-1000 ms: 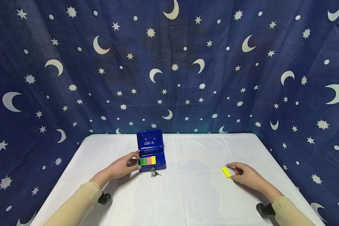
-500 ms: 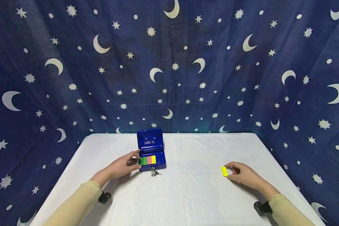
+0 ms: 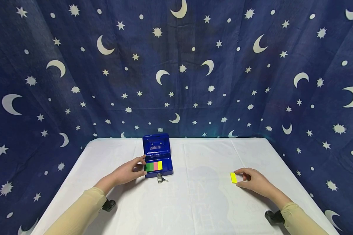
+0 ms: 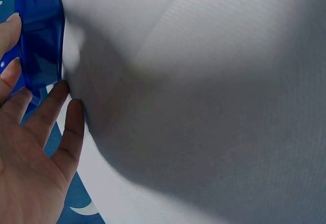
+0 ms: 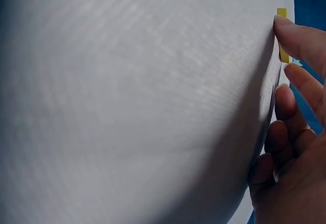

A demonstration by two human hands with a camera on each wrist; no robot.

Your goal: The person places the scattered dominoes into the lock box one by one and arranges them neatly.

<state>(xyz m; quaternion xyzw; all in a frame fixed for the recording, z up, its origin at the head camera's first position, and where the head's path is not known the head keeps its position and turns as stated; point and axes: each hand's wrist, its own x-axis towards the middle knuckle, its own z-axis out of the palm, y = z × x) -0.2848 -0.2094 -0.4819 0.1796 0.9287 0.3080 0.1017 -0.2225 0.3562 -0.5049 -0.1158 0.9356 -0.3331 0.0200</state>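
A blue metal cash box (image 3: 167,166) stands on the white table with its lid (image 3: 156,145) raised. Along its left side lie several flat, domino-like blocks in a row: green (image 3: 149,167), pink (image 3: 155,166) and yellow (image 3: 160,165). My left hand (image 3: 128,170) touches the box's left side, thumb by the front corner and forefinger farther back; the left wrist view shows the other fingers spread. Far to the right, my right hand (image 3: 255,181) pinches a small yellow block (image 3: 233,178) between thumb and forefinger at its two ends, low over the tabletop.
A lock with keys (image 3: 161,179) hangs at the front of the box. White cloth covers the table (image 3: 194,202), and a blue curtain (image 3: 176,85) with moons and stars surrounds its back and sides.
My right hand has shifted slightly left and straightened the yellow block, which lay slanted a second ago. The left hand and the cash box have stayed put.
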